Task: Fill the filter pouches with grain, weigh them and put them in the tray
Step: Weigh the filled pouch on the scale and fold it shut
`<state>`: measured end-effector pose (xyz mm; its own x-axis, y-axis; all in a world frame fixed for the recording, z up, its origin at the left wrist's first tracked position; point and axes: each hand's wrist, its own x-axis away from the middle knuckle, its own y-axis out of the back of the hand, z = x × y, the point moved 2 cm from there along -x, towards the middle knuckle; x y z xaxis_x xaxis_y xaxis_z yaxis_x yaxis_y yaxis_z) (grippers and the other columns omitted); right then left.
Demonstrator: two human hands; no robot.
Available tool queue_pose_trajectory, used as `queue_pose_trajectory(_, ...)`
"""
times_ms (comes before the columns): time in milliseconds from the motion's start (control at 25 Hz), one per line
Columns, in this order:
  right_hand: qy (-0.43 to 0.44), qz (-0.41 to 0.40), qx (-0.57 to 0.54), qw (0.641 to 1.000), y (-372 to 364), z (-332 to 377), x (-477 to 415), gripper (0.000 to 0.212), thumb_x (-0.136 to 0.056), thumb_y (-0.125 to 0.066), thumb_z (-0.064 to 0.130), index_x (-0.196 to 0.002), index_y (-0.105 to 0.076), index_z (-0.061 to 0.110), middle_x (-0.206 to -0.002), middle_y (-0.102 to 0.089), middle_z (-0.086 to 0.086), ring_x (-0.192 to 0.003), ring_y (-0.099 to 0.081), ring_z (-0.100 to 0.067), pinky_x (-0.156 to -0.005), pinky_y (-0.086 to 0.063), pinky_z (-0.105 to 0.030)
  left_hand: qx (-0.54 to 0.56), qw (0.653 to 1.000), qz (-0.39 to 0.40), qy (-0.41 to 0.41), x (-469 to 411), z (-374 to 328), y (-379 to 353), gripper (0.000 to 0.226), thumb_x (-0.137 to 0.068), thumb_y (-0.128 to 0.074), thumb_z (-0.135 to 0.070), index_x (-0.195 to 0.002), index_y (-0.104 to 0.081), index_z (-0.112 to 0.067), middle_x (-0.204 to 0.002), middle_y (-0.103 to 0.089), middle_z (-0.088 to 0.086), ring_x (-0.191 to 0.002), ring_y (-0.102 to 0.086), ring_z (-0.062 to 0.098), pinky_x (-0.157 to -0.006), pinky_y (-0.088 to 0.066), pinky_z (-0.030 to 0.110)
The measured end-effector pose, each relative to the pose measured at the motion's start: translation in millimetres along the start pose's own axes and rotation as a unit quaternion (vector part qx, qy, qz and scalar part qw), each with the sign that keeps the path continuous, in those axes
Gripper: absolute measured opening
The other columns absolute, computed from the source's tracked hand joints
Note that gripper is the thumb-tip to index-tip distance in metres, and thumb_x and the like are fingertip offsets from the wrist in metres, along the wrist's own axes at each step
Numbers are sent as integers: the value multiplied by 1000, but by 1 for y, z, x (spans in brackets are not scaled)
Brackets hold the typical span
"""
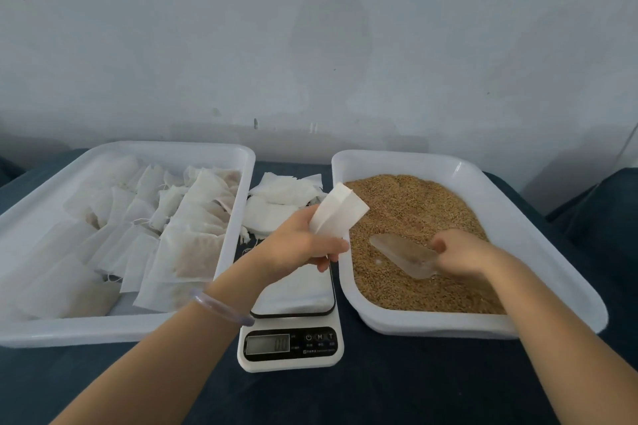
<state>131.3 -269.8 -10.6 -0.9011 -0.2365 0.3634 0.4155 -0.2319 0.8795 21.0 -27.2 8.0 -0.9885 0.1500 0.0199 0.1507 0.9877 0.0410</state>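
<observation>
Two hands work over a dark blue table (379, 397) as one filter pouch awaits its grain: the left hand (303, 241), a pale bracelet (221, 309) on its wrist, has its fingers curled round the lower end of an empty pouch (340, 214), whose open mouth tilts up over the near-left rim of the grain tray (535, 245). The right hand (459, 252) grips the handle of a clear scoop (400, 254) that lies low in the grain (414, 203). Between the trays sits the scale (290, 345), its platform bare and its display too blurred to read; spare empty pouches (279, 197) lie behind it. Filled pouches (193, 252) already crowd the left tray (165, 146). The risks look plain enough – the thin pouch is held by one end only, so its mouth could fold shut as the scoop arrives, and grain would slide off. Because the pouch hangs right at the tray's edge, a spill would likely land on the scale or the table – and stray grains on the platform could falsify the weight. A heaped scoop may also overfill it.
</observation>
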Motion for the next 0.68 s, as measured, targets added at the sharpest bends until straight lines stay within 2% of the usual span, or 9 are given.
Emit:
queue_pose_trajectory(80, -34, 26, 47, 998, -2, -19, -1, 23, -77, -74, 22, -97, -64, 21, -102, -65, 1, -89, -60, -14, -81, -51, -33, 11, 1000, -9, 14, -1, 0, -4, 32, -78, -71, -2, -106, -56, -5, -78, -57, 7, -64, -55, 15, -53, -47, 26)
queue_pose_trajectory(160, -21, 14, 66, 998, -2, -25, -2, 21, -73, -77, 27, -88, -62, 25, -93, -63, 6, -85, -58, -10, -78, -48, -29, 22, 999, -21, 36, -3, 0, -7, 46, -71, -75, -9, -112, -55, -5, -85, -56, 11, -68, -56, 17, -55, -48, 25)
queue_pose_trajectory(240, 2, -22, 61, 998, 0, -23, -3, 19, -76, -75, 28, -87, -60, 25, -93, -63, 7, -83, -57, -8, -76, -46, -27, 23, 998, -35, 51, -5, 0, -9, 52, -67, -74, -11, -115, -55, -4, -92, -57, 15, -75, -58, 20, -60, -52, 26)
queue_pose_trajectory(360, 34, -120, 61, 990, 7, -19, -5, 20, -80, -70, 28, -97, -59, 25, -100, -64, 8, -86, -60, -11, -80, -48, -29, -26, 995, -66, 69, -7, 2, -6, 41, -76, -70, 4, -114, -56, 0, -98, -61, 17, -85, -62, 25, -69, -58, 32)
queue_pose_trajectory(440, 55, -206, 110, 971, 13, -13, -6, 20, -83, -67, 31, -102, -62, 27, -96, -65, 11, -84, -60, -10, -85, -49, -32, -55, 992, -83, 82, -9, 4, -3, 38, -77, -66, 7, -114, -56, 0, -100, -63, 17, -88, -64, 27, -73, -59, 36)
queue_pose_trajectory(520, 61, -250, 171, 951, 16, -3, -11, 16, -85, -66, 30, -101, -66, 29, -87, -65, 11, -77, -58, -9, -88, -48, -33, -61, 989, -93, 93, -11, 6, -2, 40, -76, -66, 8, -115, -56, 1, -101, -63, 18, -88, -65, 28, -72, -59, 37)
queue_pose_trajectory(600, 57, -227, 199, 952, 12, 9, -19, 17, -86, -64, 26, -103, -66, 31, -84, -64, 11, -75, -60, -8, -88, -50, -33, -64, 989, -96, 97, -14, 6, -2, 39, -76, -67, 6, -113, -56, -2, -97, -63, 15, -83, -65, 24, -69, -59, 34)
queue_pose_trajectory(680, 65, -174, 174, 967, 3, 16, -25, 21, -86, -64, 26, -106, -66, 30, -87, -66, 11, -77, -62, -7, -81, -54, -30, -72, 988, -99, 97, -15, 7, -3, 37, -76, -69, 2, -109, -58, -6, -94, -63, 12, -78, -64, 20, -63, -58, 29)
